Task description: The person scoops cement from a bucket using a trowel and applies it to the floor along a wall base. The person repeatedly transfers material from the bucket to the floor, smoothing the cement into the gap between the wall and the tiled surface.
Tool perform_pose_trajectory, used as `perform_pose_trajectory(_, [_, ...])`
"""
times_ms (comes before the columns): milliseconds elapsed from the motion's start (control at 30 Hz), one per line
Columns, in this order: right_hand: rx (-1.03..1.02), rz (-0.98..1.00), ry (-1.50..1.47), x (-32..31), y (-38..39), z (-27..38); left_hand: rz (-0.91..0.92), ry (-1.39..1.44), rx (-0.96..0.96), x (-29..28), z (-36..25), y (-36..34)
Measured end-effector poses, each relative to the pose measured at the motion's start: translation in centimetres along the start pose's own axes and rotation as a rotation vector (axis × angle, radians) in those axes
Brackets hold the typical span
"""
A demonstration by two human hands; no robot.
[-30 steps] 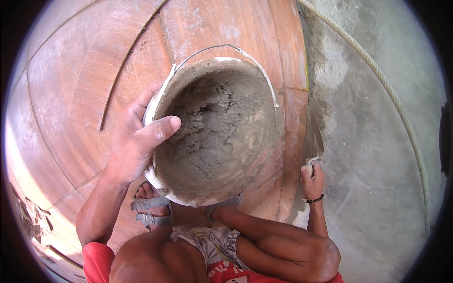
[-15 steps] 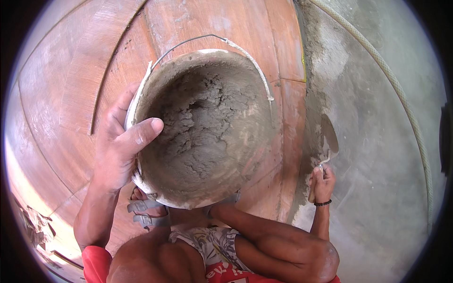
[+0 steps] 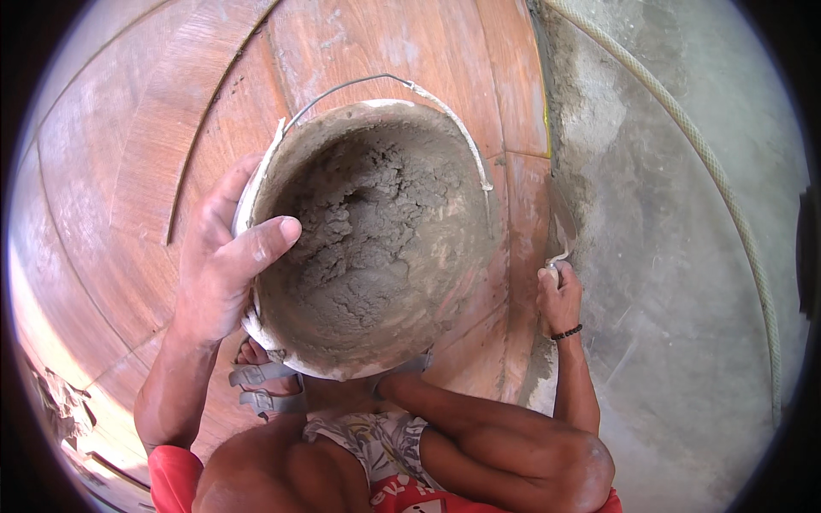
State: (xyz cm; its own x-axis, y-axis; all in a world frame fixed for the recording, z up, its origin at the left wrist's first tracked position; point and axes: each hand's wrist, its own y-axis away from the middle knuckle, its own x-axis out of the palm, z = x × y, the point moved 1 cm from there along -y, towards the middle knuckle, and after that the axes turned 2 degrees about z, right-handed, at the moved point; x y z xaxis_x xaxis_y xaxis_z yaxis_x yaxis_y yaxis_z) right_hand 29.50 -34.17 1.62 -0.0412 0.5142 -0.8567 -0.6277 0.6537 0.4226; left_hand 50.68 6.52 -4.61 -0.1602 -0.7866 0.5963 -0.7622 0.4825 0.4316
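Observation:
My left hand (image 3: 224, 248) grips the left rim of a round white bucket (image 3: 363, 369), thumb over the inside edge and fingers round the outer wall. Wet grey mortar (image 3: 368, 231) lies inside, lumpy in the middle and smeared up the walls. The wire handle (image 3: 374, 77) leans away over the far side of the rim. To the right, my right hand (image 3: 560, 297) is closed round the handle of a trowel, its blade (image 3: 563, 214) edge-on above the mortar strip (image 3: 560, 162) beside the tiles. Whether the blade touches the strip I cannot tell.
Wood-look tiles (image 3: 410, 38) cover the left and middle floor; a loose tile or plank (image 3: 184, 128) lies on them. Grey concrete (image 3: 676, 325) spreads at the right, crossed by a pale braided hose (image 3: 710, 150). My sandalled foot (image 3: 269, 385) is just below the bucket.
My right hand and the trowel have moved left, from over the concrete to the tile edge. The bucket stays in my left hand, shifted slightly down in the picture.

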Motion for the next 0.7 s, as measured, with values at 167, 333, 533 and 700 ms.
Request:
perform_pose_trajectory(167, [0.113,-0.021,-0.229,-2.8,0.6,0.9,0.001,0.013,-0.009,0.1,0.1,-0.2])
perform_pose_trajectory(333, [0.083,-0.079,-0.238,-3.9,2.0,0.8,0.005,-0.015,-0.009,0.2,-0.2,0.0])
perform_pose_trajectory(533, [-0.125,-0.237,0.097,-3.0,4.4,-0.3,0.007,-0.022,-0.014,0.1,-0.1,0.0])
perform_pose_trajectory(700, [-0.435,-0.151,0.246,-2.0,3.2,0.2,0.004,-0.042,-0.021,0.1,0.1,-0.2])
